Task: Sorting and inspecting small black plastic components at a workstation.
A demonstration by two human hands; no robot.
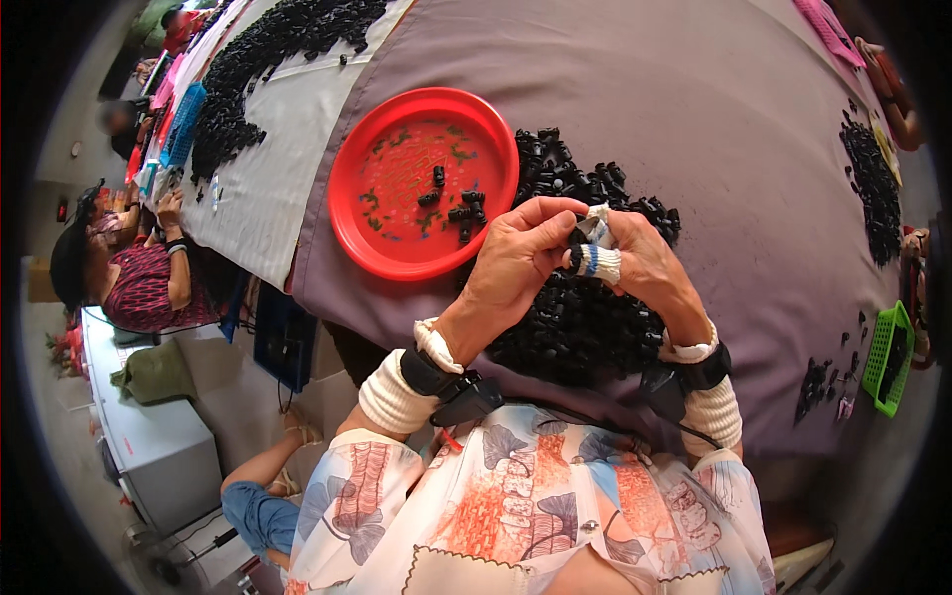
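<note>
My left hand is closed, thumb and forefinger pinching a small black plastic part. Fingertips of my right hand meet it from the other side, closed around the same spot. White knitted finger covers, one with blue stripes, sit on the right thumb and forefinger. Something greyish shows between the right fingertips, too small to make out. Beneath and beyond both hands spreads a heap of black plastic parts. At the left of the heap stands a red round tray with several black parts in it.
A grey-mauve cloth covers the table. More black parts lie at the far left, others at the right. A green basket stands by the right edge. Another person sits at the left, near a white cabinet.
</note>
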